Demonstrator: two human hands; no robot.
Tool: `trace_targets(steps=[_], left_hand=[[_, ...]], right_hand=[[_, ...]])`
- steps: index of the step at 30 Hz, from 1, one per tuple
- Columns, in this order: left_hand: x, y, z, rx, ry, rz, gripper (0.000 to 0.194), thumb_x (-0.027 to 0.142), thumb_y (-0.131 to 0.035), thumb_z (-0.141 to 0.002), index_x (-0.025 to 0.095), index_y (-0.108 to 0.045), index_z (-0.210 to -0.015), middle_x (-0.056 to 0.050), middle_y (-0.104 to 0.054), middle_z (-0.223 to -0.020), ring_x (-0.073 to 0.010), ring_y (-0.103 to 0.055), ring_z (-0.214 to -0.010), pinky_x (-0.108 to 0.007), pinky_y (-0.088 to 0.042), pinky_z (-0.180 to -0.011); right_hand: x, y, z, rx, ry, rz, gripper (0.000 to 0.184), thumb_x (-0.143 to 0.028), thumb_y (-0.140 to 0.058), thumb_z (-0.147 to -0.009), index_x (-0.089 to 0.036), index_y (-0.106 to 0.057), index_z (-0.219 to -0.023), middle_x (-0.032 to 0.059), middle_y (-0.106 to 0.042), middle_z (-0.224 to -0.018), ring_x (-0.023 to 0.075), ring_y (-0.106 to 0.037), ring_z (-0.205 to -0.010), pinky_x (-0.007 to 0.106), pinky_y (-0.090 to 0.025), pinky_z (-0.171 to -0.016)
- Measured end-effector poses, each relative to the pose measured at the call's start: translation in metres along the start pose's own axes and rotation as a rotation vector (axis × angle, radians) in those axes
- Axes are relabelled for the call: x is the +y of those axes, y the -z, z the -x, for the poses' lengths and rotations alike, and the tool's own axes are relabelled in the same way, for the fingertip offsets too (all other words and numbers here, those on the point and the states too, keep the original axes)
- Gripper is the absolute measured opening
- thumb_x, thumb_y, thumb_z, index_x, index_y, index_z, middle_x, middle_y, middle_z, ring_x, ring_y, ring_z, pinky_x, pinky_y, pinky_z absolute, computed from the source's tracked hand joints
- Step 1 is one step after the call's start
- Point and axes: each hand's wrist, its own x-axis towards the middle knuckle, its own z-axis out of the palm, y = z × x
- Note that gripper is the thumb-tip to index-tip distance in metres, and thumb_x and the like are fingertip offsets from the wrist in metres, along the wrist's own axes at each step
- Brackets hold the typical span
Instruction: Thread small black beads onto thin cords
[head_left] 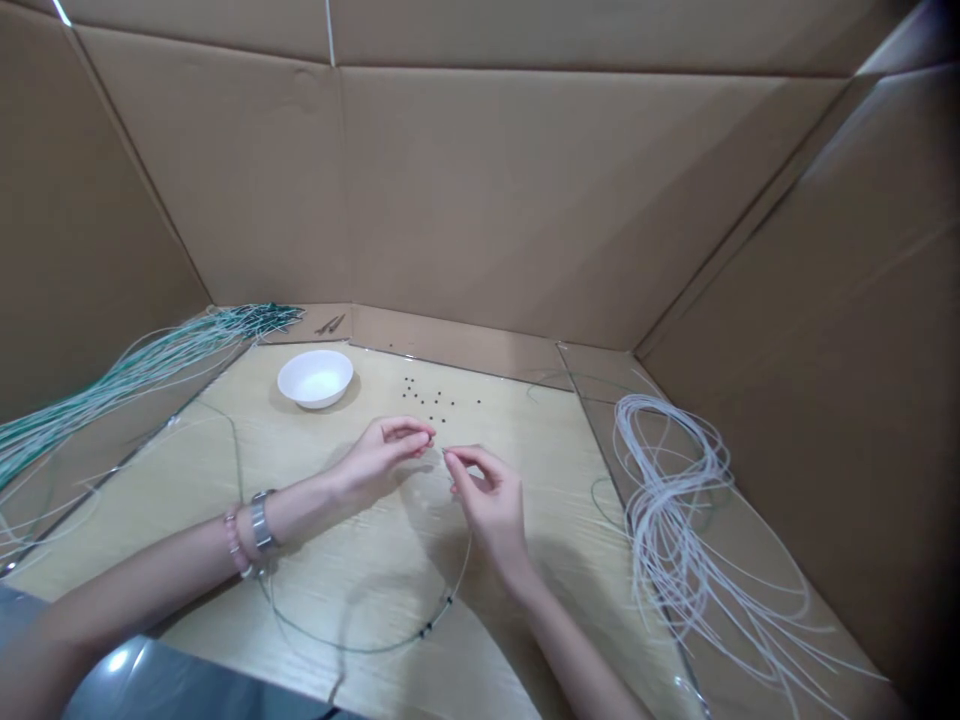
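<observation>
My left hand (391, 447) is closed in a pinch, with a small dark bead just showing at its fingertips. Close beside it, my right hand (491, 500) pinches the tip of a thin cord (360, 651), white near the hand and green further along. From below my right hand the cord curves down and left over the board, passing under my left wrist. Several dark beads (426, 630) are threaded on its lower right stretch. Beyond my hands, several loose dark beads (439, 393) lie scattered on the pale board (360, 560).
A white bowl (315, 380) stands at the back left, with tweezers-like metal tools (330, 325) behind it. Green and white cords (150, 365) lie in a bundle along the left side. Coiled white cords (667, 500) lie on the right. Cardboard walls (585, 200) enclose the surface.
</observation>
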Motion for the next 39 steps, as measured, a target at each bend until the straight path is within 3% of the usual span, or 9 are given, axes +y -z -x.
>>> trace_targets(steps=[4, 6, 9, 14, 22, 30, 39], left_hand=[[0.053, -0.013, -0.004, -0.04, -0.091, 0.19, 0.023, 0.035, -0.077, -0.066, 0.017, -0.069, -0.078, -0.001, -0.066, -0.076, -0.0076, -0.058, -0.069, -0.021, -0.047, -0.071], [0.085, -0.019, -0.005, -0.069, -0.221, 0.265, 0.018, 0.03, -0.078, -0.066, 0.017, -0.07, -0.075, 0.0, -0.066, -0.072, -0.0065, -0.057, -0.065, -0.018, -0.047, -0.066], [0.126, -0.023, 0.0, -0.056, -0.449, 0.267, 0.01, 0.026, -0.077, -0.068, 0.019, -0.07, -0.073, 0.002, -0.066, -0.067, -0.005, -0.057, -0.061, -0.014, -0.047, -0.061], [0.154, -0.019, 0.015, 0.073, -0.705, 0.222, 0.007, 0.025, -0.075, -0.071, 0.023, -0.07, -0.073, 0.003, -0.067, -0.069, -0.0053, -0.059, -0.061, -0.013, -0.05, -0.06], [0.155, -0.016, 0.028, 0.009, -0.774, 0.213, 0.005, 0.024, -0.072, -0.074, 0.029, -0.071, -0.075, 0.006, -0.068, -0.072, -0.0038, -0.063, -0.065, -0.009, -0.052, -0.059], [0.156, -0.017, 0.029, -0.03, -0.819, 0.157, 0.011, 0.023, -0.067, -0.079, 0.031, -0.074, -0.081, 0.002, -0.066, -0.077, -0.0065, -0.062, -0.061, -0.015, -0.054, -0.057], [0.153, -0.028, 0.024, -0.143, -0.741, 0.369, 0.003, 0.026, -0.07, -0.077, 0.028, -0.071, -0.076, 0.004, -0.063, -0.071, -0.0029, -0.061, -0.063, -0.009, -0.053, -0.059]], right_hand=[[-0.048, 0.001, -0.012, 0.047, 0.111, -0.026, 0.012, -0.029, -0.064, -0.078, -0.018, -0.069, -0.079, 0.0036, -0.066, -0.079, 0.0137, -0.061, -0.072, 0.024, -0.053, -0.061], [-0.082, 0.0, -0.022, 0.065, 0.196, -0.032, 0.007, -0.026, -0.065, -0.077, -0.02, -0.067, -0.076, 0.0002, -0.065, -0.074, 0.0103, -0.059, -0.065, 0.022, -0.053, -0.061], [-0.134, -0.006, -0.032, 0.123, 0.43, 0.015, 0.005, -0.02, -0.063, -0.078, -0.02, -0.064, -0.074, -0.0026, -0.062, -0.069, 0.0089, -0.059, -0.063, 0.019, -0.052, -0.057], [-0.182, -0.027, -0.03, 0.068, 0.622, 0.019, 0.008, -0.015, -0.057, -0.081, -0.02, -0.059, -0.074, 0.0002, -0.064, -0.085, 0.012, -0.063, -0.081, 0.02, -0.054, -0.06], [-0.187, -0.044, -0.016, 0.098, 0.685, -0.054, 0.012, -0.01, -0.057, -0.077, -0.02, -0.058, -0.07, 0.0036, -0.068, -0.088, 0.0153, -0.067, -0.081, 0.021, -0.058, -0.06], [-0.188, -0.048, -0.016, 0.143, 0.734, -0.119, 0.015, -0.007, -0.057, -0.076, -0.019, -0.059, -0.067, 0.0033, -0.067, -0.087, 0.0139, -0.067, -0.078, 0.019, -0.057, -0.057], [-0.187, -0.042, -0.017, 0.206, 0.747, -0.039, 0.019, -0.005, -0.054, -0.076, -0.02, -0.057, -0.064, 0.0031, -0.067, -0.082, 0.0133, -0.066, -0.069, 0.019, -0.056, -0.052]])
